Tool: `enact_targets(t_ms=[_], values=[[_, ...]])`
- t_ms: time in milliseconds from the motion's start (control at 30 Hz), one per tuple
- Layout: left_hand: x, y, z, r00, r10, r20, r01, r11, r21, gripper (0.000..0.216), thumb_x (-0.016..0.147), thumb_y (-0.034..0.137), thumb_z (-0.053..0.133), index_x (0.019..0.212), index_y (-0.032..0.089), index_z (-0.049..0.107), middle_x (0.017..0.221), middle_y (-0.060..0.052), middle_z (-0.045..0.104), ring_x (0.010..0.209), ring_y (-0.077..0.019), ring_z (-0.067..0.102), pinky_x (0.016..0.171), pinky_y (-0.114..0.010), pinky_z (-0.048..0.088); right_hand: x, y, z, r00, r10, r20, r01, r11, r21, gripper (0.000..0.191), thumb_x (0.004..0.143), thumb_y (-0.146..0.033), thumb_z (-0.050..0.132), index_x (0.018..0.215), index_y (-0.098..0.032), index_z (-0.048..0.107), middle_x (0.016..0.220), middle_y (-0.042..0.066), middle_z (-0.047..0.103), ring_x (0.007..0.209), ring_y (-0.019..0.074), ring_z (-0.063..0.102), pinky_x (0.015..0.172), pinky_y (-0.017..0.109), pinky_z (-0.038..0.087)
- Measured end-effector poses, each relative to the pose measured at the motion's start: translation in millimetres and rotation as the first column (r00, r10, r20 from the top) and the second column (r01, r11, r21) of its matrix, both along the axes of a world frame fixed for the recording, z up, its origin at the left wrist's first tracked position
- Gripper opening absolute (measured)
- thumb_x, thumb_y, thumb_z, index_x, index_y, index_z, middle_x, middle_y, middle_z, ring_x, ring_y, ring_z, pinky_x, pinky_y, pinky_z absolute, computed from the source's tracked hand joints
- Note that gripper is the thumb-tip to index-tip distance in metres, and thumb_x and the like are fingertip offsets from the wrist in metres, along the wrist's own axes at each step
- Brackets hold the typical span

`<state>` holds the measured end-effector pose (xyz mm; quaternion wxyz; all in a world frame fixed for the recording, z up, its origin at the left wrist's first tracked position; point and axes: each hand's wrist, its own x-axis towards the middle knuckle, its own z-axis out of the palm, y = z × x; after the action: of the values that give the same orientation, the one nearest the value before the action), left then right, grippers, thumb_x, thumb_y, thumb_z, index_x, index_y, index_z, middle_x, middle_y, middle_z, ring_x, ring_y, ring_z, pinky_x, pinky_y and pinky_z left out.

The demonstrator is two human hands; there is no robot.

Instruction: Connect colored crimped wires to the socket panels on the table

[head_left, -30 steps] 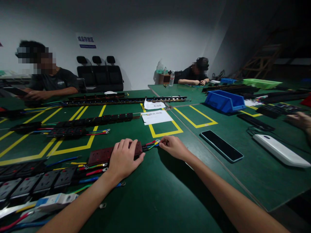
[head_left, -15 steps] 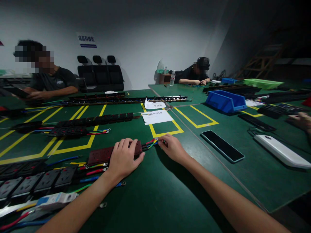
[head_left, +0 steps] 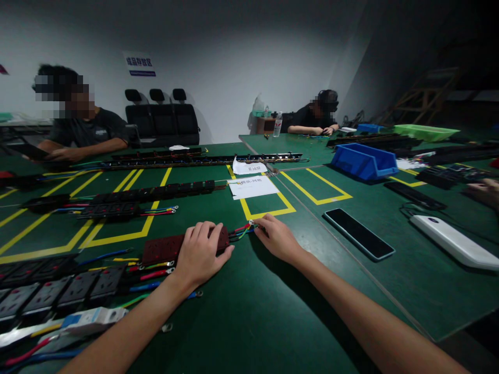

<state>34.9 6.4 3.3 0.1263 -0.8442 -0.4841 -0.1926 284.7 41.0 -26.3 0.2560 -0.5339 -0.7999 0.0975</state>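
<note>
A dark red socket strip (head_left: 161,250) lies on the green table in front of me. Draped over its right half, my left hand (head_left: 202,252) grips it, the thumb along the near side. Red, blue and yellow-green wires (head_left: 240,231) with ring terminals come out of the strip's right end. My right hand (head_left: 275,236) is closed in a pinch on the tips of these wires; the fingertips partly hide the terminals. Just left of my left forearm, black socket modules (head_left: 80,288) lie with loose coloured wires ending in ring terminals.
Beyond my hands are a white paper sign (head_left: 255,187) and further black socket strips (head_left: 156,193). To the right lie a phone (head_left: 358,234), a white power bank (head_left: 452,241) and a blue bin (head_left: 364,162). Two people sit across the table; another person's hand (head_left: 485,191) shows at the right edge.
The wire terminals at my right fingertips have turned slightly. My left hand stays on the socket strip. The view has shifted a little.
</note>
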Motion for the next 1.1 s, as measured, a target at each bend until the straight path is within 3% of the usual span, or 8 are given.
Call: enact_targets(t_ms=[233, 600, 1100], values=[[1.1, 0.8, 0.5, 1.0, 0.021, 0.009, -0.021, 1.0, -0.024, 0.054, 0.093, 0.05, 0.055, 0.13, 0.011, 0.06, 0.112, -0.016, 0.061, 0.105, -0.0325, 0.055, 0.088, -0.048, 0.045, 0.6, 1.3, -0.5, 0.992, -0.041, -0.119, 0.041, 0.999, 0.001, 0.015, 0.095, -0.026, 0.056, 0.1, -0.021, 0.07, 0.098, 0.005, 0.065, 0.079, 0.0154, 0.059, 0.072, 0.028, 0.043], [0.9, 0.2, 1.0, 1.0, 0.012, 0.003, -0.012, 1.0, -0.024, 0.054, 0.092, 0.049, 0.057, 0.129, 0.01, 0.06, 0.112, -0.015, 0.061, 0.104, -0.0317, 0.055, 0.087, -0.047, 0.045, 2.8, 1.9, -1.2, 0.996, -0.015, -0.092, 0.016, 1.0, 0.002, 0.023, 0.096, -0.025, 0.056, 0.114, -0.023, 0.069, 0.099, 0.005, 0.064, 0.079, 0.0159, 0.059, 0.073, 0.028, 0.042], [1.7, 0.2, 0.8, 0.999, 0.016, 0.028, -0.015, 1.0, -0.024, 0.052, 0.093, 0.049, 0.054, 0.13, 0.012, 0.061, 0.112, -0.016, 0.062, 0.103, -0.0321, 0.055, 0.086, -0.047, 0.046, 1.6, 0.2, -2.5, 0.993, -0.017, -0.116, 0.02, 1.0, 0.021, 0.027, 0.096, -0.025, 0.054, 0.119, -0.024, 0.067, 0.101, 0.005, 0.063, 0.08, 0.0162, 0.059, 0.074, 0.029, 0.044]])
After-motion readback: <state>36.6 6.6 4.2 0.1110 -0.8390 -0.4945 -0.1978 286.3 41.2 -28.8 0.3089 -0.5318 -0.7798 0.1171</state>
